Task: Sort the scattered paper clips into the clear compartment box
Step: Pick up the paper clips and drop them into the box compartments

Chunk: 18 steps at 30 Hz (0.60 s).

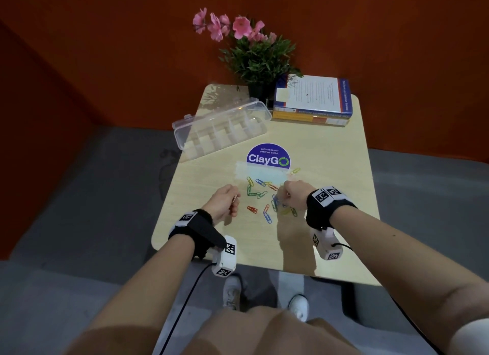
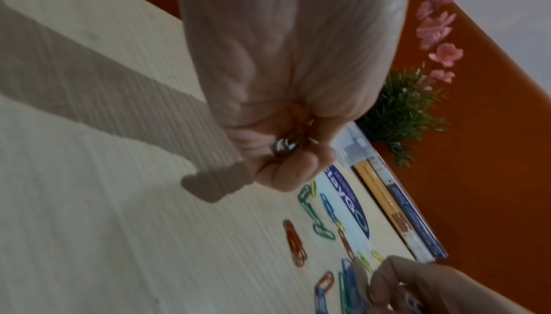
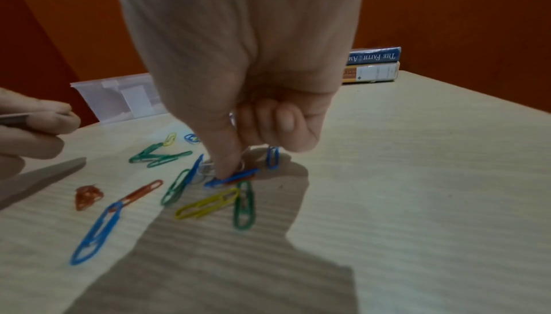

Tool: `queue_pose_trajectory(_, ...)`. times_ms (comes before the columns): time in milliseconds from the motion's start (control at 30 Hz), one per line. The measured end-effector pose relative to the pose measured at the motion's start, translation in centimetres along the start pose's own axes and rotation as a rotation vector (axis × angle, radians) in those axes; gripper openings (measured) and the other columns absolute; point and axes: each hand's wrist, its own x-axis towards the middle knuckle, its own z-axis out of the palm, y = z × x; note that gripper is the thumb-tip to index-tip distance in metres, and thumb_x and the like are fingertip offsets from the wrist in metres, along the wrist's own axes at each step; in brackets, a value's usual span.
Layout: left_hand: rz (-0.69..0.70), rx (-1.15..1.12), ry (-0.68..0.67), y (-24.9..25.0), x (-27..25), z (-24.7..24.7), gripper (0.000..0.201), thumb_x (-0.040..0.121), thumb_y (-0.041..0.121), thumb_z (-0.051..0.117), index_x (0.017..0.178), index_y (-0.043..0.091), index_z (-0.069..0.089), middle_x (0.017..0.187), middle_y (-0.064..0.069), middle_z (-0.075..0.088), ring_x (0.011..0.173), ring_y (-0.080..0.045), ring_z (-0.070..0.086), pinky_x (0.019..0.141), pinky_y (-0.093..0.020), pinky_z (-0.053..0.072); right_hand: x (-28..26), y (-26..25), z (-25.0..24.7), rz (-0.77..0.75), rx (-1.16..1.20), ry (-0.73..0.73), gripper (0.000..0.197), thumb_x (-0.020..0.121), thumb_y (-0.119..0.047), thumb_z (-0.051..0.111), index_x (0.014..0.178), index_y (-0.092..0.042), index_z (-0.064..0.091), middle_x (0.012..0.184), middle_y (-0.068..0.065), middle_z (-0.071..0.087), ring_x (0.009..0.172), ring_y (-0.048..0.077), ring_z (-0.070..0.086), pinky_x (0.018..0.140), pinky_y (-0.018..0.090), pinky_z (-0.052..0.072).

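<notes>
**Inspector:** Count, please.

**Assistant:** Two books (image 1: 312,100) stacked at the far right corner, one potted plant (image 1: 254,56) beside them, one clear box (image 1: 222,127), one round sticker (image 1: 268,157). The loose paper clips (image 1: 260,196) number roughly fifteen: blue, green, red and yellow. Some overlap or sit under the right hand, so I cannot give an exact figure.

**Inspector:** Surface and room?

**Assistant:** Pale wood-grain table (image 1: 330,209), orange walls, grey floor.

**Inspector:** The box?

**Assistant:** Lid open, far left of the table, well apart from the clips. I see nothing in its compartments.

**Inspector:** Hands?

**Assistant:** Left hand (image 1: 225,202) is curled, pinching silver clips (image 2: 284,147) above the table. Right hand (image 1: 295,193) is curled over the pile, thumb pressing on a blue clip (image 3: 232,177); whether it holds that clip I cannot tell.
</notes>
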Motion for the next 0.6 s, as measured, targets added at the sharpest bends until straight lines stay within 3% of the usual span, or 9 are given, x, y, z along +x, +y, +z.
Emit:
queue_pose_trajectory(67, -0.015, 0.007, -0.018, 0.2, -0.1, 0.8, 0.027, 0.1, 0.01, 0.031, 0.075, 0.012, 0.042, 0.06, -0.006, 0.035, 0.042, -0.014, 0.034, 0.041, -0.02, 0.029, -0.4, 0.2, -0.3, 0.016, -0.003, -0.042, 0.027, 0.092, -0.019, 0.049, 0.066, -0.025, 0.042, 0.099, 0.01, 0.057, 0.09, 0.029, 0.054, 0.074, 0.032, 0.042)
queue_pose_trajectory(133, -0.042, 0.008, -0.044, 0.5, -0.2, 1.6, 0.027, 0.1, 0.01, 0.031, 0.076, 0.012, 0.044, 0.061, -0.007, 0.038, 0.049, -0.016, 0.034, 0.04, -0.019, 0.031, -0.6, 0.9, -0.3, 0.059, 0.112, -0.022, 0.022, 0.093, -0.023, 0.047, 0.072, -0.019, 0.041, 0.094, 0.007, 0.051, 0.086, 0.026, 0.048, 0.072, 0.03, 0.036)
queue_pose_trajectory(200, -0.059, 0.019, -0.051, 0.8, -0.2, 2.6, 0.028, 0.099, 0.01, 0.031, 0.074, 0.012, 0.044, 0.06, -0.006, 0.038, 0.049, -0.016, 0.032, 0.036, -0.014, 0.029, -0.7, 2.3, -0.1, 0.124, 0.422, 0.067, 0.012, 0.09, -0.024, 0.048, 0.083, -0.014, 0.046, 0.087, 0.004, 0.051, 0.081, 0.024, 0.048, 0.065, 0.029, 0.036)
queue_pose_trajectory(300, -0.052, 0.075, -0.018, 0.7, 0.2, 4.1, 0.033, 0.099, 0.022, 0.035, 0.066, 0.016, 0.04, 0.058, -0.002, 0.033, 0.046, -0.013, 0.025, 0.035, -0.015, 0.022, -1.8, 4.5, 0.1, 0.201, 1.02, 0.22, 0.02, 0.086, -0.011, 0.049, 0.067, -0.013, 0.044, 0.065, 0.004, 0.043, 0.05, 0.016, 0.035, 0.043, 0.02, 0.025)
queue_pose_trajectory(333, -0.04, 0.114, 0.007, 0.5, 0.4, 4.4, 0.035, 0.098, 0.028, 0.037, 0.064, 0.018, 0.039, 0.058, 0.0, 0.033, 0.046, -0.013, 0.024, 0.038, -0.017, 0.021, -2.2, 5.3, 0.2, 0.218, 1.169, 0.261, 0.024, 0.085, -0.005, 0.05, 0.063, -0.013, 0.042, 0.063, 0.006, 0.041, 0.044, 0.014, 0.031, 0.04, 0.017, 0.02)
queue_pose_trajectory(400, 0.038, 0.27, 0.069, 0.1, 0.5, 5.0, 0.033, 0.096, 0.03, 0.037, 0.067, 0.018, 0.046, 0.066, -0.003, 0.044, 0.052, -0.018, 0.035, 0.051, -0.024, 0.032, -3.4, 6.4, 0.6, 0.243, 1.348, 0.323, 0.027, 0.08, 0.004, 0.053, 0.059, -0.01, 0.043, 0.062, 0.01, 0.043, 0.04, 0.013, 0.029, 0.037, 0.016, 0.018)
queue_pose_trajectory(500, 0.245, 0.731, 0.077, -0.2, 0.1, 5.9, 0.026, 0.097, 0.015, 0.031, 0.104, 0.011, 0.056, 0.101, -0.008, 0.063, 0.087, -0.028, 0.058, 0.075, -0.032, 0.042, -4.9, 7.4, 1.5, 0.265, 1.439, 0.347, 0.023, 0.074, 0.008, 0.059, 0.06, -0.007, 0.05, 0.064, 0.014, 0.053, 0.048, 0.018, 0.035, 0.043, 0.024, 0.026)
queue_pose_trajectory(600, 0.51, 1.118, -0.003, -0.4, -0.5, 6.8, 0.031, 0.099, 0.021, 0.035, 0.126, 0.018, 0.048, 0.11, -0.014, 0.068, 0.099, -0.034, 0.063, 0.078, -0.037, 0.045, -6.0, 7.8, 2.3, 0.269, 1.488, 0.332, 0.019, 0.072, 0.01, 0.065, 0.068, -0.006, 0.054, 0.064, 0.015, 0.058, 0.053, 0.02, 0.047, 0.053, 0.027, 0.034)
